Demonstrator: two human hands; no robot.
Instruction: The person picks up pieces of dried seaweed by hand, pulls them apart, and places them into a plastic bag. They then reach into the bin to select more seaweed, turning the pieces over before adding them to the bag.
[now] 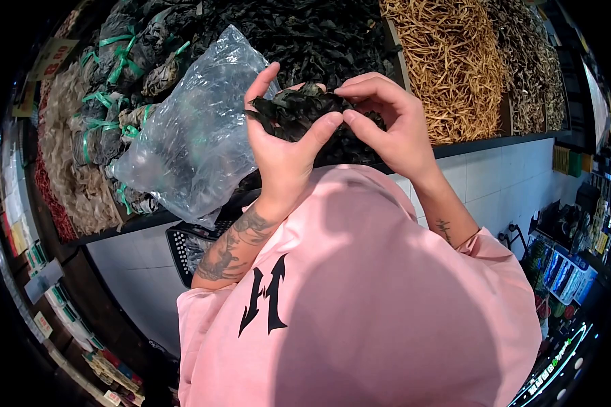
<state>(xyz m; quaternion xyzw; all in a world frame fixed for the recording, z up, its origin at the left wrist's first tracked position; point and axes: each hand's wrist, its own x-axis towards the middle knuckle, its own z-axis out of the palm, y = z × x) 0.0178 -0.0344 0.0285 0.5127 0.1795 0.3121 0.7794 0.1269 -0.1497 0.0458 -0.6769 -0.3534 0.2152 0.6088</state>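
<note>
A handful of dark, leafy dried seaweed (295, 110) lies in my left hand (280, 150), whose fingers curl beneath it with the thumb along its near side. From the right, my right hand (399, 129) pinches the edge of the same handful, thumb and forefinger close to my left thumb tip. A clear plastic bag (197, 129) spreads out beside my left hand; whether some left fingers also hold its edge is hidden. Beyond both hands, a heap of the same dark seaweed (319, 37) fills a bin.
Grey-black bundles tied with green strips (119, 57) lie left of the bag. Right of the seaweed are thin yellow-brown dried strips (448, 68), then darker dried goods (523, 68). A black basket (181, 247) sits below the display edge, against white tiles (482, 178).
</note>
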